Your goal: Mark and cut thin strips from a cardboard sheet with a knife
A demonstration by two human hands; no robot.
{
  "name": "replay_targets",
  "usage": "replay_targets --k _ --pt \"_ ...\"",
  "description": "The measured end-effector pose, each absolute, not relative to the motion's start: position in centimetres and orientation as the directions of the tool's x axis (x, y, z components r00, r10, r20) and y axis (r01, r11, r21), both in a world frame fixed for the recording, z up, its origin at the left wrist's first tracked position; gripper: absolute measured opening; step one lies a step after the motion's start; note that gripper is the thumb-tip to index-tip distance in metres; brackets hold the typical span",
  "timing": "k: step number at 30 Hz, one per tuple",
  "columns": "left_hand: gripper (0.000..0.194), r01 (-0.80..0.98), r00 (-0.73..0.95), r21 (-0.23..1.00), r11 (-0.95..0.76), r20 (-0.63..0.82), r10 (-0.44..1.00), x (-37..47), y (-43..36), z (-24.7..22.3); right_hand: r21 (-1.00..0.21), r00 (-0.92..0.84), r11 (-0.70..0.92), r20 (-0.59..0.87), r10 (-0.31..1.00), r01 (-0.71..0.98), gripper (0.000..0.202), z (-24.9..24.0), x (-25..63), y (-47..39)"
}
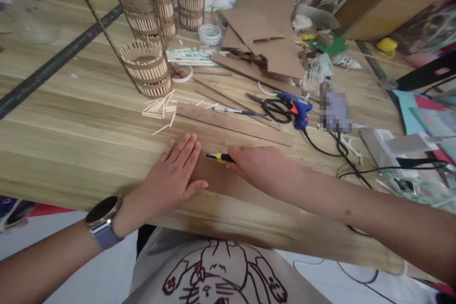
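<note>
My left hand [175,173] lies flat with its fingers stretched out, pressing on the left end of a brown cardboard piece [224,183] near the table's front edge. In my right hand [254,164] is a yellow and black utility knife [223,157], its tip pointing left at the cardboard just beside my left fingers. The right forearm covers part of the cardboard. Just beyond my hands lies a narrow cardboard strip [231,124]. Short matchstick-like wooden sticks [158,108] are scattered past my left fingertips.
A blue glue gun [297,107] with a black cable rests to the right. Behind are a small stick basket [146,69] in a frame, a tape roll [209,34] and cardboard sheets [263,23]. A white power strip [388,152] and cables lie at the right.
</note>
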State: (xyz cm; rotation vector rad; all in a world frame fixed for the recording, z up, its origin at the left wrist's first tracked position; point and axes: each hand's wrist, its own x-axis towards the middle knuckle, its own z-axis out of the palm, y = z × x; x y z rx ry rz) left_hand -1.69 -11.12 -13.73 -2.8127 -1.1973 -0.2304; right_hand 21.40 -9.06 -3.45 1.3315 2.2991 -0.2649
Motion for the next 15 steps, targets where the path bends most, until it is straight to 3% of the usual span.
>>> replay_targets --k 9,15 --pt "0.081 0.729 0.673 0.002 -0.685 0.184 0.717 -1.4 -11.2 -13.4 0.151 -0.407 0.553 -0.525 0.747 0.82 0.019 -3.0 19.7 -9.1" --pt "0.081 0.739 0.655 0.024 -0.673 0.209 0.726 -1.2 -11.3 -13.1 0.204 -0.482 0.676 -0.56 0.674 0.708 0.036 -1.4 19.3 -8.8"
